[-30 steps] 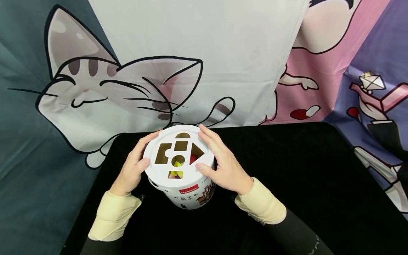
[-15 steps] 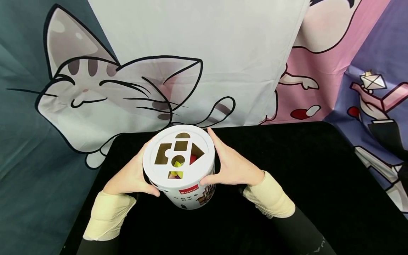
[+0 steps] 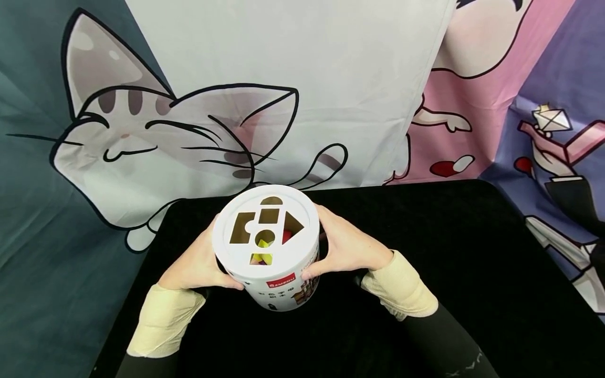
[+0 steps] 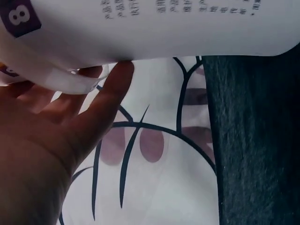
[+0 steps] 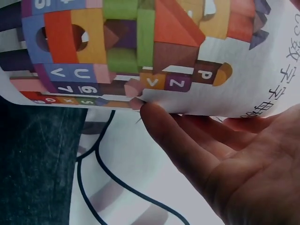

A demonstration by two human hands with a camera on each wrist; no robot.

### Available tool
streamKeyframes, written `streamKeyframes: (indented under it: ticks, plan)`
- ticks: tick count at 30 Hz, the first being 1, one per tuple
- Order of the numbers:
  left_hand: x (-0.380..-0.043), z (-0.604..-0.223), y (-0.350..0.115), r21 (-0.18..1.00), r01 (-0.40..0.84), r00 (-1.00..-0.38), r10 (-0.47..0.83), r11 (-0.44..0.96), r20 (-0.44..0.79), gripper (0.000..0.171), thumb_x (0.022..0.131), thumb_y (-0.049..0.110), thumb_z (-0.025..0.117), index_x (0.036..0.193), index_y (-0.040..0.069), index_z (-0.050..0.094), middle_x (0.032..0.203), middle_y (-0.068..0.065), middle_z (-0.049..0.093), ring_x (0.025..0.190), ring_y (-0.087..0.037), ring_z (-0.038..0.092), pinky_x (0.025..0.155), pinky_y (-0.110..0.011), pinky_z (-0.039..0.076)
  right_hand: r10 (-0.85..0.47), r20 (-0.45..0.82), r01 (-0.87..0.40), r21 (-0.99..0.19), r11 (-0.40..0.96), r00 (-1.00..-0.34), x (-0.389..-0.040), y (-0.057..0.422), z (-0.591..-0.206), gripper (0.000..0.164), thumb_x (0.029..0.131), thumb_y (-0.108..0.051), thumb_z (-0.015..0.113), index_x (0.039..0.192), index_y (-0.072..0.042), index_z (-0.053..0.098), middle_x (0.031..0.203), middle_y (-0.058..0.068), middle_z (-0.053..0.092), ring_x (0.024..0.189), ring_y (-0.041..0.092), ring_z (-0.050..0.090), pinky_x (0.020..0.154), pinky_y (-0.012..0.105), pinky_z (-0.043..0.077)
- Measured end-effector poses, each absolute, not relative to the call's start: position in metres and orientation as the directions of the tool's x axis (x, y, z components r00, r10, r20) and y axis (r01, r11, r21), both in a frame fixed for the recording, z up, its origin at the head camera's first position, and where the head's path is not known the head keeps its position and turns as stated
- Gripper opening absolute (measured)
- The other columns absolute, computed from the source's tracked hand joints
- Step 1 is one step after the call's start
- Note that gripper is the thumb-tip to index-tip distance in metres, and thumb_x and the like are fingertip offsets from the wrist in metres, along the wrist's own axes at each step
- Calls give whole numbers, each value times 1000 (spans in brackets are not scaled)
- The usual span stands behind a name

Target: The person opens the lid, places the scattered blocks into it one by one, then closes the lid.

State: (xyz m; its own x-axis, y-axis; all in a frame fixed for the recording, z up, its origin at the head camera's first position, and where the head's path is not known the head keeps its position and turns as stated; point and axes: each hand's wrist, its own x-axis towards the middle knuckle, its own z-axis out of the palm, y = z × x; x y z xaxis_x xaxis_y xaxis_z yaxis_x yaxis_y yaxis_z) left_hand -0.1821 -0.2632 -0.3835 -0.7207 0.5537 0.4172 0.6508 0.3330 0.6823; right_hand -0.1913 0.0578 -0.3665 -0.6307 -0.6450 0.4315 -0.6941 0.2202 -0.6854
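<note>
A white shape-sorter bucket [image 3: 283, 296] stands upright on the black cloth, its round white lid [image 3: 302, 249] on top. Cut-outs in the lid include a triangle, a circle and a half circle. Through them show a yellow block [image 3: 266, 258] and a red block [image 3: 286, 236]. My left hand [image 3: 196, 261] holds the bucket's left side, thumb at the front under the lid's rim. From the right, my right hand [image 3: 352, 247] grips the wall, thumb [image 5: 161, 122] along the printed blocks picture. Most fingers are hidden behind the bucket in the head view. A white handle [image 4: 70, 83] hangs beside my left fingers.
Black cloth [image 3: 425, 252] covers the table. Behind it hangs a backdrop [image 3: 359, 79] printed with a cartoon cat, and a pink and purple sheet [image 3: 491, 115] closes the right side.
Both hands have slid from the lid's rim down to the bucket's sides, thumbs dropping from the lid to the front wall. The bucket has stayed in place.
</note>
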Motion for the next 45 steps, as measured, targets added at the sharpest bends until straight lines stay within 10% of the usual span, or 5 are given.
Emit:
streamKeyframes:
  ticks: [10, 23, 35, 45]
  plan:
    - [-181, -388, -233, 710, 656, -730, 458, 257, 508, 134, 37, 19, 98, 154, 4, 36, 150, -11, 46, 132, -28, 46, 111, -34, 34, -660, 401, -712, -635, 299, -635, -218, 92, -384, 120, 52, -56, 89, 153, -17, 36, 144, -7, 47, 129, 10, 46, 104, 31, 41]
    - [-161, -397, -180, 705, 653, -754, 329, 277, 569, 118, 50, 21, 96, 152, 3, 38, 148, -6, 48, 124, -23, 53, 89, -32, 52, -725, 276, -617, -745, 252, -631, -230, 152, -373, 108, 56, -41, 92, 149, -22, 41, 140, -6, 53, 125, 13, 52, 91, 33, 52]
    - [-149, -436, -152, 798, 459, -888, 208, 390, 410, 104, 72, 43, 82, 160, 32, 27, 149, 8, 43, 108, -11, 62, 84, -34, 54, -692, 230, -540, -798, 269, -684, -228, 185, -368, 105, 61, -32, 91, 151, -19, 39, 139, -2, 53, 119, 16, 59, 93, 35, 51]
    - [-141, -418, -146, 834, 460, -885, 234, 306, 402, 102, 75, 22, 83, 160, 18, 27, 141, -5, 51, 109, -26, 64, 82, -45, 55, -687, 212, -520, -808, 277, -695, -229, 187, -370, 104, 61, -32, 91, 149, -19, 37, 140, -2, 51, 122, 16, 57, 92, 38, 52]
